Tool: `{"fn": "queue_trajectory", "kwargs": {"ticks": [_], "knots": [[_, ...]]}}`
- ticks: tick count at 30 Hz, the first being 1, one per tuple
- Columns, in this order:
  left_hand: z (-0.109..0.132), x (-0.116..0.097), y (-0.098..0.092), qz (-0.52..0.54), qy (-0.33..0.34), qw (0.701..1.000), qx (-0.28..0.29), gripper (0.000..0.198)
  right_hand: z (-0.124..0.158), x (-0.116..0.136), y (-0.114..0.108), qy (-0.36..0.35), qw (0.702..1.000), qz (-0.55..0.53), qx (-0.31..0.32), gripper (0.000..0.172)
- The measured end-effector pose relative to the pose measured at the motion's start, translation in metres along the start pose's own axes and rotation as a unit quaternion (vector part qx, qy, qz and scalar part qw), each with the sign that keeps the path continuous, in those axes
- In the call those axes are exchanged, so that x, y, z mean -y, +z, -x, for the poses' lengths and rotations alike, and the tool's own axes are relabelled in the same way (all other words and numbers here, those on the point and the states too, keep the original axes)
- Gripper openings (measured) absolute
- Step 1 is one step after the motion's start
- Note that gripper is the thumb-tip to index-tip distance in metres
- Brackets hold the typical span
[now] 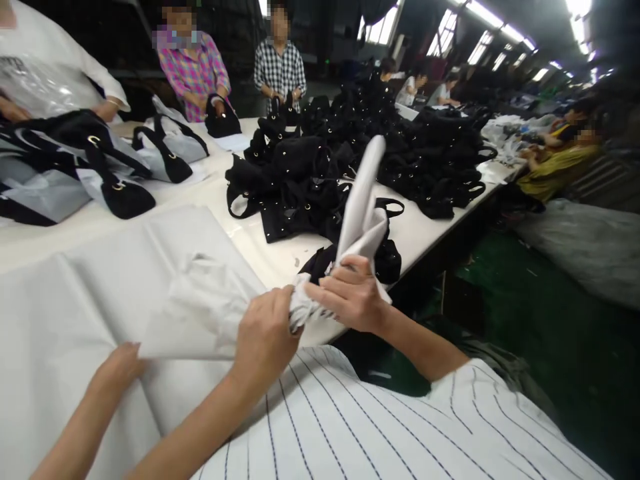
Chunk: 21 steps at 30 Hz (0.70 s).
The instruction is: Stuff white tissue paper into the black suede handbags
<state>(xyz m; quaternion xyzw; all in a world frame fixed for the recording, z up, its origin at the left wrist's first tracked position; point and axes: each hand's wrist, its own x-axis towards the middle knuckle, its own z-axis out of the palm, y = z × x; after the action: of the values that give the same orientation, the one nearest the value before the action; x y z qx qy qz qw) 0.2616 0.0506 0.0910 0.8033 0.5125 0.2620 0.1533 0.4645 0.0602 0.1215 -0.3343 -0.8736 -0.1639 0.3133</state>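
A large white sheet [210,333] spreads over the left of the table, and its right end is gathered into tight folds. My left hand [267,327] is closed around the gathered part. Close beside it, my right hand [353,293] grips the same bunch, with a twisted end of the sheet sticking up above the fingers. I cannot tell whether the sheet is paper or plastic. Black bags [295,207] with gold-coloured fittings are heaped just beyond my hands. A co-worker's hand [117,367] rests on the sheet's edge at the left.
The white table [435,233] runs away toward the back right. Black-and-grey bags [45,180] lie at the left. Across the table stand several people, one holding a small black bag [223,120]. More people sit along the right side, near a pale covered pile [590,247] on the green floor.
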Motion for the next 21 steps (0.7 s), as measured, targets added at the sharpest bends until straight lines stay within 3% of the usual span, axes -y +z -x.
{"fn": "queue_trajectory", "kwargs": {"ticks": [4,7,10,12,14,16,18,21], "knots": [[-0.022,-0.045,0.013,0.125,0.120,0.977,0.128,0.024,0.041,0.003,-0.058,0.120,0.991,0.059,0.006,0.022],[-0.033,-0.055,0.040,0.203,0.138,0.947,0.205,0.018,0.072,0.011,-0.075,0.253,0.952,0.067,0.160,0.038],[-0.032,-0.046,0.085,0.252,0.106,0.935,0.227,0.024,0.094,0.026,-0.060,0.307,0.901,0.011,0.305,0.079],[-0.025,-0.037,0.113,0.282,0.102,0.925,0.232,0.026,0.100,0.037,-0.038,0.323,0.883,-0.056,0.337,0.100],[-0.018,-0.033,0.127,0.293,0.108,0.916,0.252,0.024,0.103,0.042,-0.012,0.366,0.856,-0.112,0.347,0.104],[-0.016,-0.031,0.126,0.296,0.113,0.910,0.269,0.022,0.111,0.039,0.011,0.437,0.815,-0.150,0.349,0.097],[-0.021,-0.029,0.113,0.320,0.137,0.895,0.279,0.025,0.128,0.028,0.025,0.501,0.776,-0.192,0.331,0.083],[-0.038,-0.012,0.092,0.376,0.150,0.882,0.243,0.039,0.175,-0.002,0.020,0.562,0.751,-0.264,0.226,0.063]]}}
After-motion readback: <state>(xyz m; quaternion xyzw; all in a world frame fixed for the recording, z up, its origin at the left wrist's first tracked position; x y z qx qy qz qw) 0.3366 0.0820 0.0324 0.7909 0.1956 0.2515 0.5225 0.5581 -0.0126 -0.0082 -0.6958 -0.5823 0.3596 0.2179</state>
